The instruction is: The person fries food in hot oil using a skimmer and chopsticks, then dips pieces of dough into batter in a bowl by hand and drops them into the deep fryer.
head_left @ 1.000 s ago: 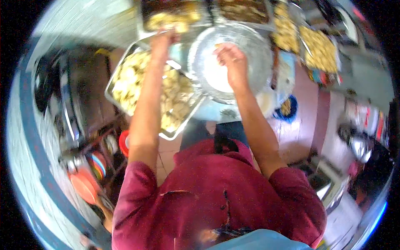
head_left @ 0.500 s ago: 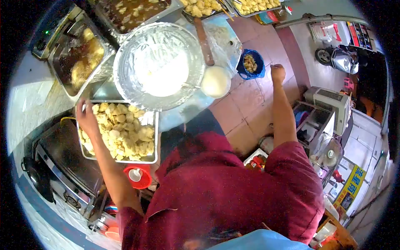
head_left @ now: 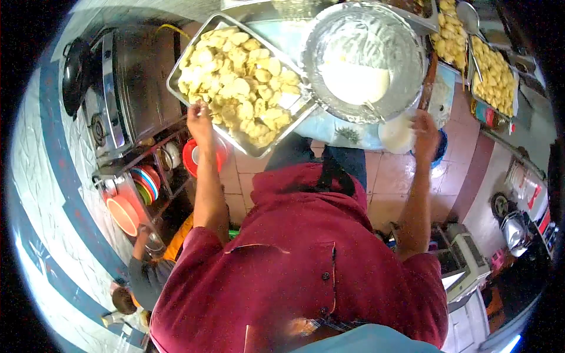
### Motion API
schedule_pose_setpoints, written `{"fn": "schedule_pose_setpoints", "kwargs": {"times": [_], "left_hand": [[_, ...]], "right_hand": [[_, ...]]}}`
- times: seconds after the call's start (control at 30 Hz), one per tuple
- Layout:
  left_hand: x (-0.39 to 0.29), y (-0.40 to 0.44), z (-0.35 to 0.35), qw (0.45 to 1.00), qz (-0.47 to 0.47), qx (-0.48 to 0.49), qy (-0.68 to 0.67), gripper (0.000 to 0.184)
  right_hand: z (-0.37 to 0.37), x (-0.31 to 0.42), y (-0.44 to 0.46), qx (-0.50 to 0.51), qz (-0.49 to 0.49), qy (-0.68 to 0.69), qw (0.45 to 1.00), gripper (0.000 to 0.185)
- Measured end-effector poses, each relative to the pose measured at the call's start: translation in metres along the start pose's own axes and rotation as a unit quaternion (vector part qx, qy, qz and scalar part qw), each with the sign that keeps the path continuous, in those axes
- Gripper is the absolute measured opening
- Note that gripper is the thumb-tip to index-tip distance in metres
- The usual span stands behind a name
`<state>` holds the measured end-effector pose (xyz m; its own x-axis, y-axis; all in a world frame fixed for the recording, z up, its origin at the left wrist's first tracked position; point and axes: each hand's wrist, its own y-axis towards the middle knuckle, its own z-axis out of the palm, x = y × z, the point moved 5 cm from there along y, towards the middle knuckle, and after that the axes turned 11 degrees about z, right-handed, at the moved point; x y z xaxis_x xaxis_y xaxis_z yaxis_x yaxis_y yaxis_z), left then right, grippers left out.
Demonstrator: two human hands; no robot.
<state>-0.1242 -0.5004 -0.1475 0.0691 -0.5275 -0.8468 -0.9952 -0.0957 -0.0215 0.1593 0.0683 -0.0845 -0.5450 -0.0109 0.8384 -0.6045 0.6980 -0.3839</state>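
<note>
My left hand is at the near left edge of a metal tray, its fingers curled over the rim. Pale yellow, coated-looking food pieces fill the tray. Right of it, a large metal bowl contains white batter, with a thin handle leaning on its near rim. Smeared by motion, my right hand is beside a round whitish container; whether it touches it I cannot tell. Behind that hand, a blue basket is partly hidden.
Two more trays of yellow pieces are at the upper right, near a metal skimmer. A stove and a shelf with colourful basins line the left. A red bucket is on the floor. Another person's sleeve shows lower left.
The view has turned, so the tray and bowl appear shifted and rotated. My left hand has moved from the tray's far corner to its near edge. My right hand has come in toward the whitish container.
</note>
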Motion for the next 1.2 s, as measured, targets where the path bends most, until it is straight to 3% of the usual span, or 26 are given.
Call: {"fn": "schedule_pose_setpoints", "kwargs": {"times": [0.07, 0.13, 0.17, 0.23, 0.27, 0.3, 0.37, 0.5, 0.63, 0.67, 0.7, 0.8, 0.83, 0.93, 1.07, 1.1, 1.2], "left_hand": [[0.016, -0.023, 0.002, 0.999, 0.009, 0.018, 0.027, 0.028], [-0.039, -0.049, 0.015, 0.997, -0.041, 0.055, 0.040, 0.033], [-0.033, -0.050, 0.019, 0.996, -0.009, 0.063, 0.069, 0.036], [-0.013, -0.043, 0.029, 0.990, 0.059, 0.055, 0.115, 0.041], [-0.037, -0.041, 0.031, 0.991, 0.040, 0.066, 0.111, 0.045], [-0.051, -0.036, 0.036, 0.982, 0.091, 0.077, 0.150, 0.046], [-0.056, -0.025, 0.050, 0.963, 0.143, 0.100, 0.207, 0.050], [-0.032, -0.005, 0.067, 0.960, 0.158, 0.136, 0.188, 0.054], [-0.044, -0.014, 0.059, 0.977, 0.101, 0.149, 0.119, 0.051], [-0.049, -0.017, 0.057, 0.980, 0.075, 0.158, 0.101, 0.050], [-0.047, -0.018, 0.056, 0.982, 0.131, 0.118, 0.070, 0.046], [-0.041, -0.029, 0.060, 0.986, 0.073, 0.094, -0.116, 0.040], [-0.036, -0.030, 0.062, 0.983, -0.009, 0.120, -0.139, 0.033], [-0.045, -0.034, 0.063, 0.968, -0.060, 0.132, -0.203, 0.028], [-0.046, -0.031, 0.062, 0.902, -0.119, 0.057, -0.411, 0.028], [-0.049, -0.030, 0.060, 0.878, -0.125, 0.059, -0.459, 0.028], [-0.057, -0.031, 0.057, 0.816, -0.147, 0.079, -0.553, 0.032]], "right_hand": [[0.112, 0.036, -0.018, 0.108, -0.025, -0.071, 0.991, 0.016], [0.208, 0.054, -0.036, 0.206, -0.063, -0.068, 0.974, 0.017], [0.252, 0.054, -0.034, 0.230, -0.053, -0.089, 0.968, 0.021], [0.324, 0.069, -0.034, 0.226, -0.122, -0.118, 0.959, 0.033], [0.352, 0.082, -0.037, 0.227, -0.149, -0.153, 0.950, 0.046], [0.381, 0.090, -0.036, 0.219, -0.179, -0.261, 0.923, 0.055], [0.414, 0.101, -0.045, 0.220, -0.206, -0.299, 0.905, 0.062], [0.446, 0.099, -0.043, 0.227, -0.198, -0.347, 0.888, 0.060], [0.441, 0.098, -0.040, 0.204, -0.257, -0.252, 0.910, 0.049], [0.440, 0.094, -0.036, 0.254, -0.228, -0.237, 0.909, 0.047], [0.437, 0.090, -0.031, 0.303, -0.198, -0.220, 0.906, 0.044], [0.435, 0.078, -0.024, 0.405, -0.139, -0.149, 0.891, 0.038], [0.433, 0.079, -0.027, 0.433, -0.125, -0.122, 0.885, 0.036], [0.416, 0.098, -0.037, 0.506, -0.032, -0.047, 0.860, 0.030], [0.394, 0.113, -0.042, 0.509, 0.170, 0.156, 0.829, 0.026], [0.397, 0.107, -0.037, 0.554, 0.202, 0.207, 0.781, 0.030], [0.383, 0.112, -0.037, 0.551, 0.231, 0.251, 0.761, 0.031]]}}
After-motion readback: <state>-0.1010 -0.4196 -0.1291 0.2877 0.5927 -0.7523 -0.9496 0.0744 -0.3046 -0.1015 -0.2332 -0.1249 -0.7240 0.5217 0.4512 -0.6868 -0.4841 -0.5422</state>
